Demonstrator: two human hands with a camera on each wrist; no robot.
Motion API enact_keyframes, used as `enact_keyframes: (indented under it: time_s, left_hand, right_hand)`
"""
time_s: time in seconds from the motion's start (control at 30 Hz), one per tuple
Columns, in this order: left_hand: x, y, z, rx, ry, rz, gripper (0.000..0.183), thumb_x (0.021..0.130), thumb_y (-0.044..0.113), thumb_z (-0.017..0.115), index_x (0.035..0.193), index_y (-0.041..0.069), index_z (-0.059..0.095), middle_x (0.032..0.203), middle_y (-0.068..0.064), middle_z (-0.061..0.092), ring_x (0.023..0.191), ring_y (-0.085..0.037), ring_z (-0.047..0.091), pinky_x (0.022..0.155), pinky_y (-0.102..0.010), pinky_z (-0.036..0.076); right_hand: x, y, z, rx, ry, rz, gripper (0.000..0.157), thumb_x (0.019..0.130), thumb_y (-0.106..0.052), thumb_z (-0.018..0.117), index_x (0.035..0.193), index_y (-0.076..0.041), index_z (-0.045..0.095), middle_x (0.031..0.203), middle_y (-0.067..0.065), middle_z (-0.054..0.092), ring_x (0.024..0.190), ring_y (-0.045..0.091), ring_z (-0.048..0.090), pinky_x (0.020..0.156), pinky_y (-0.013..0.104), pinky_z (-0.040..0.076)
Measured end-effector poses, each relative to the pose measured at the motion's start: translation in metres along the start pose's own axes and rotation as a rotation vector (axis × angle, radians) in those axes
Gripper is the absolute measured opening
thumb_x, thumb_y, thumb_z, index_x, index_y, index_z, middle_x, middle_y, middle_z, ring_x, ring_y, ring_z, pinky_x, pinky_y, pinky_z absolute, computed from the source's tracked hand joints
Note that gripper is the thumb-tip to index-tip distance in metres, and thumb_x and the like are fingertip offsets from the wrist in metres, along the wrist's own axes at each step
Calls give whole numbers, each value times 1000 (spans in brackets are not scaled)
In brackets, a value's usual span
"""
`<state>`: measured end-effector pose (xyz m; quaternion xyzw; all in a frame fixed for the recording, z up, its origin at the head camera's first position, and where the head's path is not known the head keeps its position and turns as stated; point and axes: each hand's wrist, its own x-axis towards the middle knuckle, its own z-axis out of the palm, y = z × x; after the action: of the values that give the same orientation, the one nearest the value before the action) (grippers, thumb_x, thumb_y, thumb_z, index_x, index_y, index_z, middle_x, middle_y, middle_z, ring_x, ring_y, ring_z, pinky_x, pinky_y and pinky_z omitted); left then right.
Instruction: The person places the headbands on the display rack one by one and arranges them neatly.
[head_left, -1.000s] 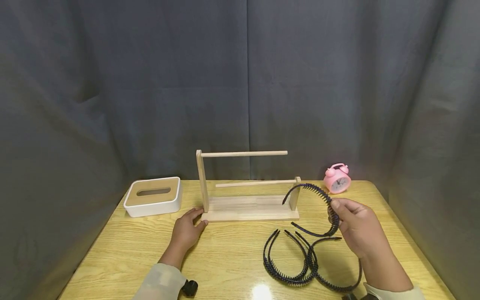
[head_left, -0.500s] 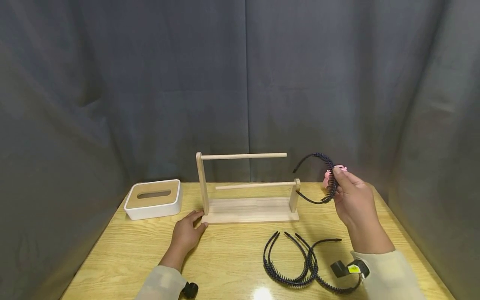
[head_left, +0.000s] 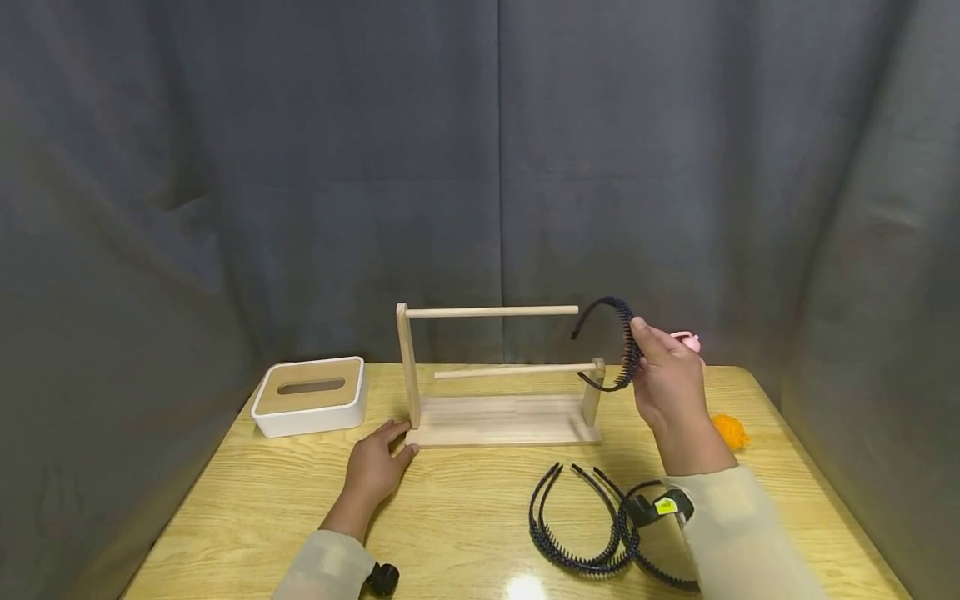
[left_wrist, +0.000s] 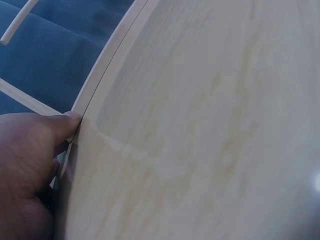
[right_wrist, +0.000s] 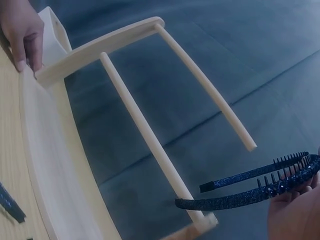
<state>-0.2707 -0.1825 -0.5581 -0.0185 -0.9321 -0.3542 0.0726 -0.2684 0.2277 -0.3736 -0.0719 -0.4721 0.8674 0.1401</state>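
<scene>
One headband (head_left: 627,327), long axis near upright, tips leftward, in pinching right hand (head_left: 671,379); rack (head_left: 498,419) corner in gripping left hand (head_left: 375,465).

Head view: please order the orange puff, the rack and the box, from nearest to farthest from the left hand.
1. Rack: the left hand touches its left end.
2. Box: left of the hand, apart from it.
3. Orange puff: far right on the table.
</scene>
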Motion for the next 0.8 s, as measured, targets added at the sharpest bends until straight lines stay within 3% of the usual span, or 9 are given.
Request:
enact_keyframes:
  time_s: [0.17, 0.47, 0.8]
  left_hand:
    - [0, 0, 1, -1, -3, -4, 48, 102, 27, 79, 147, 13, 71, 160, -24, 57, 148, -49, 55, 119, -69, 45]
    - [0, 0, 3, -2, 0, -5, 47, 104, 27, 78, 147, 11, 70, 159, -25, 58, 147, -50, 55, 120, -68, 45]
    - [1, 1, 3, 9, 19, 5, 46, 103, 25, 78, 146, 10, 72, 157, -24, 60, 146, -49, 57, 118, -68, 47]
  right_hand:
    - [6, 15, 17, -49, -12, -42, 18, 104, -19, 77, 88, -14, 83, 87, -3, 76, 79, 8, 69, 78, 19, 61]
    - [7, 38, 48, -136, -9, -82, 16, 105, -25, 77, 96, -12, 79, 81, -5, 75, 73, 6, 70, 68, 20, 62]
    - [-2, 68, 82, -222, -42, -10, 26, 103, -28, 80, 109, -3, 77, 93, -4, 70, 85, 9, 64, 72, 20, 56]
